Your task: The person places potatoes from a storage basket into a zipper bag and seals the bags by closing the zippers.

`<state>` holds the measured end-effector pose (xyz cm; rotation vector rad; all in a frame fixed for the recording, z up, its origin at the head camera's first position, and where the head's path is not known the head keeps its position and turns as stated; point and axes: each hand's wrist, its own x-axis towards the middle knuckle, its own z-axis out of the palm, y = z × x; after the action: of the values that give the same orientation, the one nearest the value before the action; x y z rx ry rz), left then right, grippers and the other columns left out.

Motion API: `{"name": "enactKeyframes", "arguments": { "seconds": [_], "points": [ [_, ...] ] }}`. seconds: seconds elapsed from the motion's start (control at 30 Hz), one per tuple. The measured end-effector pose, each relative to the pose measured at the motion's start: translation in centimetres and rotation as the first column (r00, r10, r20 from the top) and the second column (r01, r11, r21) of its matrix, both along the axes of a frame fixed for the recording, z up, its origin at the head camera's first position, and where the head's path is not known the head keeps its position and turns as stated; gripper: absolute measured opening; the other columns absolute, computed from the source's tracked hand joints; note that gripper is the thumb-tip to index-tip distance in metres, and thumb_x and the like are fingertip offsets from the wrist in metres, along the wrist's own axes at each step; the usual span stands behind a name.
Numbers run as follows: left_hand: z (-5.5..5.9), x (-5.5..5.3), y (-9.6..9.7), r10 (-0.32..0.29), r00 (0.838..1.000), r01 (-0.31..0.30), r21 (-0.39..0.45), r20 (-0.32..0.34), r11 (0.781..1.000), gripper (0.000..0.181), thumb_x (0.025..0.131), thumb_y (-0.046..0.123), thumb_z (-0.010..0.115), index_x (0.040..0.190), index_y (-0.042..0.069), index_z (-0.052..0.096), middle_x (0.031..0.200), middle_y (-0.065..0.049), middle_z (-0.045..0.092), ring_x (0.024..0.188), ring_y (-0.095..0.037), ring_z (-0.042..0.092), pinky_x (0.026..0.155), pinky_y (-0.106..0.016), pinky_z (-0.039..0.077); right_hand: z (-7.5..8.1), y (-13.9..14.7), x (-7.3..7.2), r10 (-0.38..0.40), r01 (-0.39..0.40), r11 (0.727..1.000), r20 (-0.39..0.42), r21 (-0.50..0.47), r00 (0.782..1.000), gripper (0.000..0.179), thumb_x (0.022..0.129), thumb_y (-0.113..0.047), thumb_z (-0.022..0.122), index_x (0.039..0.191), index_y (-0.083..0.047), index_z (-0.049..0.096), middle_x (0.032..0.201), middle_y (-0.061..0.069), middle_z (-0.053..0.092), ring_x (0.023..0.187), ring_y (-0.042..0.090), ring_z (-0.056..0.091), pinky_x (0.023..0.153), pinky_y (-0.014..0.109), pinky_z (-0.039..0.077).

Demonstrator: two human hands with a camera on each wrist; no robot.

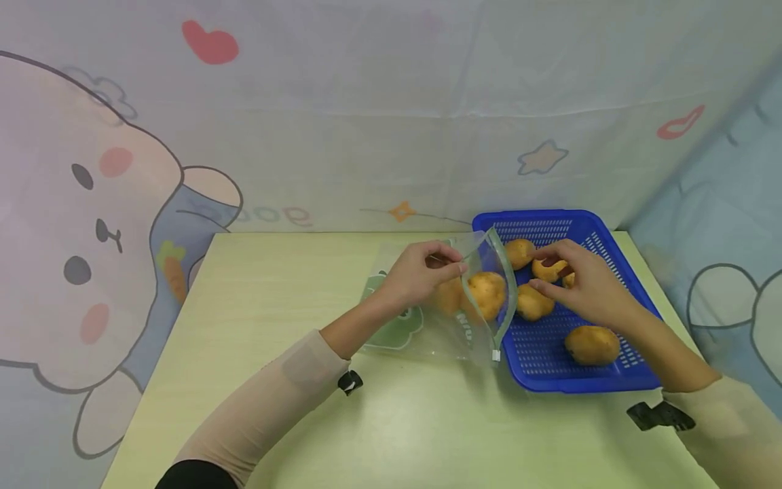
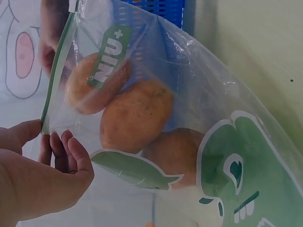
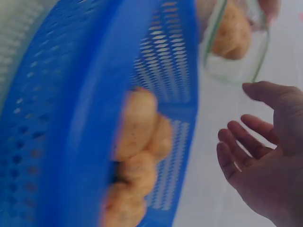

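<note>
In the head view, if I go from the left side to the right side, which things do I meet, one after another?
Printed animal head → red printed heart → left grip → rightmost potato in the zip bag → right grip → red print at upper right.

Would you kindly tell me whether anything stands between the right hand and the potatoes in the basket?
Nothing visible does: the right hand hovers above potatoes in the open basket, the bag to its left.

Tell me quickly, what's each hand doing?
Left hand: closed, pinching the clear, green-edged plastic zip bag.
Right hand: open, holding nothing, near the rectangular blue plastic basket.
</note>
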<state>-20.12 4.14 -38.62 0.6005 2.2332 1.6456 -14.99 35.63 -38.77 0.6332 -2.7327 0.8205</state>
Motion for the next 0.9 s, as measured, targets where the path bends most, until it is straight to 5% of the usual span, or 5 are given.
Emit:
{"name": "enactKeyframes", "arguments": {
  "seconds": [0.17,0.37,0.9],
  "points": [
    [0.2,0.1,-0.1,0.015,1.000,-0.016,-0.008,-0.007,1.000,0.020,0.102,0.027,0.075,0.115,0.011,0.075,0.110,0.000,0.073,0.101,-0.017,0.068,0.087,-0.031,0.057,-2.6,1.3,-0.5,-0.086,0.078,0.996,0.171,0.051,0.982,0.051,0.095,-0.024,0.084,0.133,0.002,0.063,0.123,0.020,0.065,0.109,0.037,0.064,0.086,0.045,0.055],
    [0.4,0.1,-0.1,0.009,1.000,-0.009,0.002,-0.028,1.000,0.021,0.102,0.026,0.075,0.116,0.011,0.075,0.111,0.000,0.073,0.101,-0.016,0.069,0.089,-0.031,0.057,-5.3,1.9,-0.6,-0.131,0.084,0.977,0.242,0.194,0.961,0.070,0.089,-0.034,0.089,0.138,0.008,0.060,0.134,0.030,0.062,0.125,0.050,0.054,0.103,0.068,0.046],
    [0.0,0.1,0.1,0.002,1.000,-0.002,0.002,-0.024,1.000,0.019,0.102,0.026,0.075,0.114,0.011,0.075,0.110,0.000,0.073,0.100,-0.016,0.069,0.091,-0.031,0.057,-7.3,1.6,-1.1,-0.184,0.145,0.978,0.302,0.149,0.935,0.073,0.088,-0.038,0.089,0.131,0.007,0.052,0.123,0.028,0.060,0.109,0.041,0.060,0.094,0.059,0.051]
  ]
}}
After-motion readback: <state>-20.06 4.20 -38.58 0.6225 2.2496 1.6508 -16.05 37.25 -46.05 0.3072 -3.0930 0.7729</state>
